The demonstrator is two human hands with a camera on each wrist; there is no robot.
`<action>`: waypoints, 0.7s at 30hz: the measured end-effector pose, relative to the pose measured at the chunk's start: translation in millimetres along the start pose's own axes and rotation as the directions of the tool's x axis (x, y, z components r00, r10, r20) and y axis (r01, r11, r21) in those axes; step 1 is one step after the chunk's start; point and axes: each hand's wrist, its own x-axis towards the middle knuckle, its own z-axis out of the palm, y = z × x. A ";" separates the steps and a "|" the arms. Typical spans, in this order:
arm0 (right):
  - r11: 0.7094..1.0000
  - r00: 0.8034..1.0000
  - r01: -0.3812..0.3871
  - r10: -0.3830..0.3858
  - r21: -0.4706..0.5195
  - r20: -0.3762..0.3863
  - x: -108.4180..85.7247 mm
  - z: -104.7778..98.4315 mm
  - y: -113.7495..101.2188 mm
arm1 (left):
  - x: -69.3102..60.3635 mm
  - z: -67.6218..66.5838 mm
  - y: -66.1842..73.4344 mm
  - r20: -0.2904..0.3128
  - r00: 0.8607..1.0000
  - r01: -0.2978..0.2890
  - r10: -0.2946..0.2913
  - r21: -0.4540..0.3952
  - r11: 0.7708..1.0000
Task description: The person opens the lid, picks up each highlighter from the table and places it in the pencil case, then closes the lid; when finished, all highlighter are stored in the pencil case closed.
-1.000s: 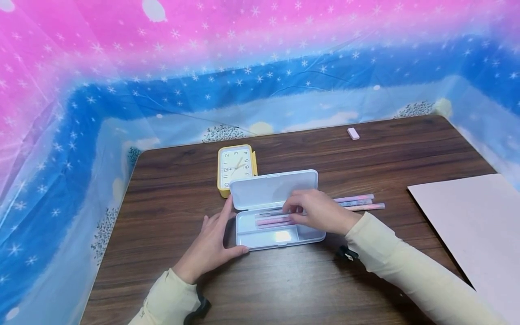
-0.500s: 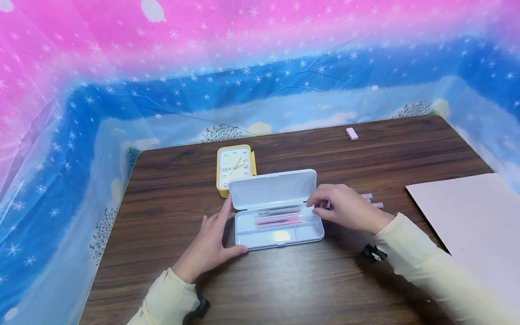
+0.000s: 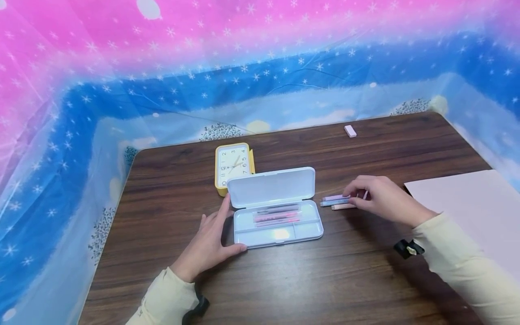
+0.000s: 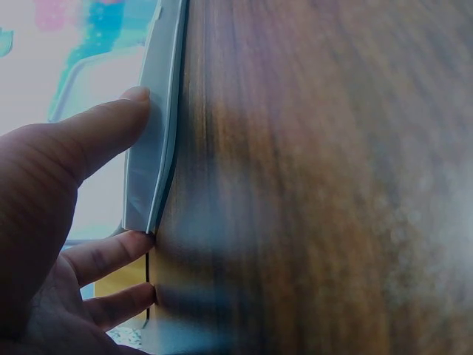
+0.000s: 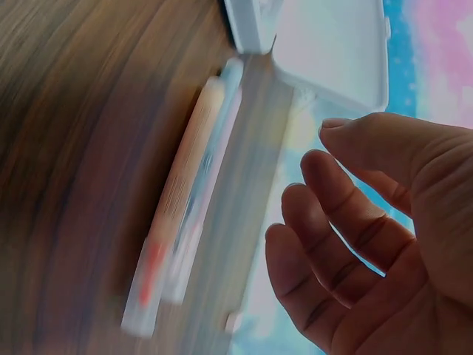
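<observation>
Head view, pens (image 3: 336, 202) just below right fingers (image 3: 357, 184), loosely bent and empty, left fingers (image 3: 223, 214) spread against pencil case (image 3: 260, 235)

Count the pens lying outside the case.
3, side by side on the table, right of the case: a purple pen farthest back, a blue pen in the middle, a peach pen nearest. The right hand partly hides them in the head view; another could be hidden.

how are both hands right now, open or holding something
Left hand: open, touching the pencil case.
Right hand: open, holding nothing, near the three loose pens.
</observation>
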 end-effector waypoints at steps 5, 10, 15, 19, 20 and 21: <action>1.000 0.999 -0.029 0.029 -0.008 -0.016 -8.2 -6.3 15.7 | 1.1 0.4 0.1 -0.003 1.000 0.000 0.000 0.003 1.000; 0.998 0.998 -0.057 0.057 -0.029 -0.020 -16.1 -6.8 32.1 | 1.5 0.8 0.3 -0.008 1.000 -0.003 0.003 0.002 1.000; 0.997 0.997 -0.073 0.073 -0.029 0.006 -20.4 -1.0 43.3 | 1.0 1.0 0.0 -0.007 1.000 0.003 -0.003 0.006 1.000; 0.997 0.998 -0.055 0.056 -0.049 0.004 -21.3 3.7 48.2 | 1.6 0.9 0.1 -0.003 1.000 0.008 -0.008 0.009 1.000; 0.997 0.999 -0.053 0.053 -0.051 0.003 -21.4 4.7 48.7 | 1.8 0.9 0.0 -0.003 1.000 0.008 -0.008 0.010 1.000; 0.997 0.999 -0.051 0.051 -0.056 -0.001 -21.4 5.7 49.2 | 2.0 0.9 -0.2 -0.001 1.000 0.007 -0.007 0.011 1.000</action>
